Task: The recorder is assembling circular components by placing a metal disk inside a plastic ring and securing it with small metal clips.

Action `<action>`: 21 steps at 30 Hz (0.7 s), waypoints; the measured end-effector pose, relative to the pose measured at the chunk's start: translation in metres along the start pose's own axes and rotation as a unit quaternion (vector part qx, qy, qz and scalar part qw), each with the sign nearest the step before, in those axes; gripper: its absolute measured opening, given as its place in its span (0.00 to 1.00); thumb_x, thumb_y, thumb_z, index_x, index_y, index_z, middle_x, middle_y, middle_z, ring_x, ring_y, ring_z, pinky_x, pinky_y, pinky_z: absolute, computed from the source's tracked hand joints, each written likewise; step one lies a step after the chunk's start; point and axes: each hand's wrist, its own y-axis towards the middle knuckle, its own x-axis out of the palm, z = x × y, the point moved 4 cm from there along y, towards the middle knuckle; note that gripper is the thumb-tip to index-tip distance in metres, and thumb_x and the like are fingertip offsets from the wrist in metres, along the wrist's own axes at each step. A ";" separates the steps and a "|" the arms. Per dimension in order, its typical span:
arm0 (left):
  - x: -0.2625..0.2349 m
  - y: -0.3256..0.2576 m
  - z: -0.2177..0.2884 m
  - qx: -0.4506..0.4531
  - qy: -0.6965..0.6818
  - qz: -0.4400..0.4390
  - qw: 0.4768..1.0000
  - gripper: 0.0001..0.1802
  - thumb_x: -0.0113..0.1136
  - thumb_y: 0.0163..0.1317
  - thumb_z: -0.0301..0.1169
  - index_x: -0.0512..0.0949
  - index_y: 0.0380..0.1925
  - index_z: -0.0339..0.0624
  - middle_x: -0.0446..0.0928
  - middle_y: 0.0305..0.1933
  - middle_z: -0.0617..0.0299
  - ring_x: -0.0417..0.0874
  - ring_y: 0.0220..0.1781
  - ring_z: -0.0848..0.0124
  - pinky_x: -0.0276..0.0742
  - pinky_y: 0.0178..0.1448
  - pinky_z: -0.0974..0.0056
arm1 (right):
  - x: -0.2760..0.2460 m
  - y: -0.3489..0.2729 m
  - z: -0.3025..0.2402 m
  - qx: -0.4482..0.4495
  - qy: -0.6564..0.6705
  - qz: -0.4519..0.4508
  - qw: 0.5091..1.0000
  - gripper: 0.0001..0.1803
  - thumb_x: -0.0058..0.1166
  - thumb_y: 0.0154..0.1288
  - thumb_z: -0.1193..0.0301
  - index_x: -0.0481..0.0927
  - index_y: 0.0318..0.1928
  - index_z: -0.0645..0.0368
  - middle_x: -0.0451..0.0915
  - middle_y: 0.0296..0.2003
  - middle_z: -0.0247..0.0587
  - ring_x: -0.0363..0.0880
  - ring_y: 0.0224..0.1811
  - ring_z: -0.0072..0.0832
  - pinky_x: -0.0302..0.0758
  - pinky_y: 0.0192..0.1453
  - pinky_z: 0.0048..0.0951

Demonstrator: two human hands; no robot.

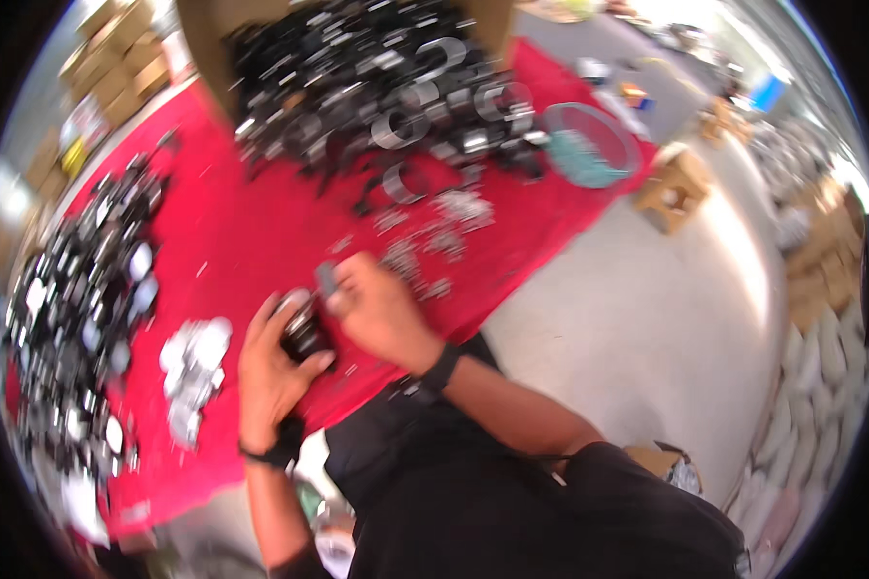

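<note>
My left hand [272, 372] is wrapped around a small black part [304, 333], its grip clamped on it with the thumb across the near side, and the part sits just above the red cloth [251, 232] at the middle of the scene. My right hand [381, 314] is right beside it, touching the part from the right, and its fingertips pinch a small grey piece [326, 278] that stands up just past the part; the picture is blurred, so I cannot tell what that piece is. Both wrists wear dark bands. Just left of my left hand lies a little heap of white bits [195, 372] on the cloth. Further left a long pile of black and silver parts [77, 318] runs along the cloth's edge. On the far side a bigger heap of black parts and metal rings [396, 96] spills from a cardboard box [203, 43]. Between that heap and my hands are scattered small silver pieces [425, 241]. To the far right a round clear tub [594, 145] rests at the cloth's edge, and a wooden stool [674, 188] stands on the grey floor [647, 318] well apart from my hands.
</note>
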 end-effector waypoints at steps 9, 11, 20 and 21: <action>0.020 0.000 0.000 -0.051 -0.005 0.087 0.995 0.46 0.92 0.45 0.34 0.87 0.70 0.44 0.78 0.75 0.41 0.83 0.74 0.44 0.82 0.78 0.47 | 0.021 0.003 -0.011 -0.018 -0.081 -0.039 0.996 0.13 0.63 0.73 0.79 0.82 0.55 0.62 0.92 0.43 0.54 0.93 0.48 0.57 0.86 0.53 0.55; 0.020 0.000 0.003 -0.054 0.027 0.095 0.994 0.46 0.92 0.47 0.38 0.87 0.70 0.44 0.78 0.74 0.40 0.83 0.74 0.43 0.81 0.78 0.46 | 0.020 0.003 -0.013 0.007 -0.061 -0.054 0.997 0.12 0.63 0.72 0.80 0.85 0.55 0.63 0.92 0.43 0.53 0.93 0.48 0.55 0.87 0.54 0.53; 0.032 -0.002 0.000 -0.019 0.036 0.145 0.989 0.35 0.79 0.58 0.32 0.87 0.70 0.44 0.76 0.77 0.31 0.80 0.73 0.33 0.79 0.78 0.40 | 0.019 -0.002 -0.044 -0.060 -0.131 -0.123 0.982 0.22 0.75 0.64 0.75 0.82 0.57 0.64 0.86 0.47 0.55 0.89 0.52 0.56 0.85 0.56 0.54; 0.033 -0.002 0.000 -0.023 0.054 0.142 0.988 0.34 0.78 0.60 0.34 0.87 0.70 0.45 0.76 0.78 0.30 0.80 0.74 0.34 0.78 0.79 0.39 | 0.021 -0.003 -0.049 -0.103 -0.184 -0.109 0.971 0.25 0.78 0.62 0.74 0.80 0.57 0.63 0.85 0.47 0.54 0.87 0.52 0.57 0.84 0.55 0.54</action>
